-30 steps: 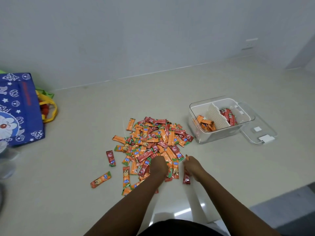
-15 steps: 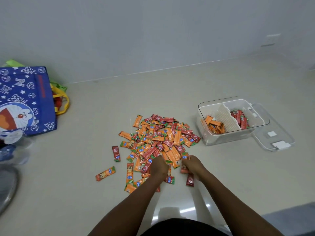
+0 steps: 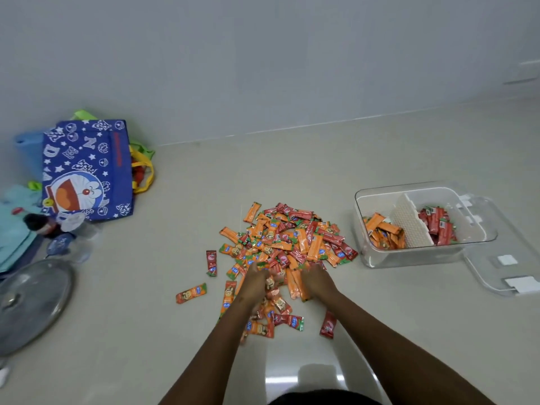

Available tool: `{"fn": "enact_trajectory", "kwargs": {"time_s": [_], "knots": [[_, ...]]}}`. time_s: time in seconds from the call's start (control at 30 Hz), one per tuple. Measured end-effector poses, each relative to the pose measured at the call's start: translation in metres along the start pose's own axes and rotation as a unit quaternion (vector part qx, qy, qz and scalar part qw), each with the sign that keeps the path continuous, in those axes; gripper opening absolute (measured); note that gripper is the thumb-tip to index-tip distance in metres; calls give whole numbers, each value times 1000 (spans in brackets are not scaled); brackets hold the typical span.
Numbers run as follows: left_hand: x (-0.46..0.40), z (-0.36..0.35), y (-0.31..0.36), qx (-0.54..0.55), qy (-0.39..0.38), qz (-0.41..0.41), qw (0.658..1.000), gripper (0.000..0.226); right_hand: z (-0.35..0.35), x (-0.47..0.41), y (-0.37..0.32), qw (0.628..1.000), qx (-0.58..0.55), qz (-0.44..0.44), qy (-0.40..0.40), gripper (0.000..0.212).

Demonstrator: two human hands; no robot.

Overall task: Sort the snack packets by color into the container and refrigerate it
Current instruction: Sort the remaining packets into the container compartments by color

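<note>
A heap of orange and red snack packets lies on the floor in front of me. My left hand rests curled on the heap's near edge, its fingers buried among packets. Beside it, my right hand pinches a few orange packets at the same edge. To the right stands the clear container with a white divider. Orange packets fill its left compartment and red packets its right one.
The container's clear lid lies on the floor right of it. Stray packets lie apart from the heap: a red one, an orange one and another red one. A blue cartoon bag, bottles and a metal lid sit at left.
Both hands have pushed a little deeper into the heap's near edge. The red packet that lay by my right hand now lies behind my wrist. My view has turned left.
</note>
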State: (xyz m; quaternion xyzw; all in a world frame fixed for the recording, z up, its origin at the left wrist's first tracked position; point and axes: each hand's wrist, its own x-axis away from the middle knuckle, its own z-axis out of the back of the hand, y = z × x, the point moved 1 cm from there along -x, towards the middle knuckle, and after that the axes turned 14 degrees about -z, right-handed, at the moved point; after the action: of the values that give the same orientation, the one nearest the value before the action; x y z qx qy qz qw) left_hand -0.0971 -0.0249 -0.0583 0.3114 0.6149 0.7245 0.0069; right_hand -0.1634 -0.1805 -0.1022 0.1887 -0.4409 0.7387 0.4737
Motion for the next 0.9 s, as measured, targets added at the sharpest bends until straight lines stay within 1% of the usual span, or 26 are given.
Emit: {"fn": "enact_trajectory", "kwargs": {"time_s": [0.03, 0.07, 0.1, 0.13, 0.2, 0.23, 0.27, 0.3, 0.37, 0.4, 0.43, 0.5, 0.53, 0.6, 0.73, 0.8, 0.9], "knots": [[3, 0, 1, -5, 11, 13, 1000, 64, -5, -1, -1, 1000, 28, 0, 10, 50], [5, -1, 1, -18, 22, 22, 999, 62, -10, -1, -1, 998, 63, 11, 25, 57], [8, -2, 3, -32, 28, 28, 999, 58, -13, 0, 0, 994, 97, 25, 41, 59], [12, -5, 6, -53, 37, 31, 997, 49, -15, 2, 0, 990, 125, 38, 54, 55], [19, -11, 11, -107, 63, 23, 992, 12, -15, 2, 0, 986, 146, 53, 61, 35], [19, -14, 12, -139, 74, 12, 987, 16, -13, 1, 1, 988, 136, 56, 56, 28], [17, -17, 12, -179, 78, 4, 981, 24, -11, -2, 2, 991, 111, 56, 43, 24], [13, -20, 9, -216, 78, -9, 973, 26, -8, -4, 4, 995, 83, 56, 28, 24], [6, -31, 5, -282, 63, -21, 957, 15, 4, -4, 9, 998, 20, 49, 16, 25], [2, -38, 0, -316, 53, -20, 947, 13, 11, -3, 12, 999, -10, 47, 16, 22], [-2, -45, -4, -345, 44, -22, 937, 19, 19, -2, 14, 998, -40, 43, 15, 17], [-6, -62, -9, -399, 50, -31, 915, 36, 31, -4, 20, 997, -73, 33, 16, 14], [-4, -70, -9, -415, 63, -37, 907, 44, 35, -5, 22, 996, -79, 30, 10, 17], [-3, -79, -12, -415, 88, -42, 905, 52, 39, -4, 26, 996, -81, 39, -3, 23], [-5, -79, -10, -425, 89, -32, 900, 49, 35, -10, 30, 995, -84, 52, -2, 28], [-8, -72, -8, -430, 78, -28, 899, 38, 30, -11, 28, 997, -52, 55, 10, 28], [-11, -56, -10, -429, 64, -14, 901, 24, 21, -9, 22, 995, 23, 90, 45, 33]]}}
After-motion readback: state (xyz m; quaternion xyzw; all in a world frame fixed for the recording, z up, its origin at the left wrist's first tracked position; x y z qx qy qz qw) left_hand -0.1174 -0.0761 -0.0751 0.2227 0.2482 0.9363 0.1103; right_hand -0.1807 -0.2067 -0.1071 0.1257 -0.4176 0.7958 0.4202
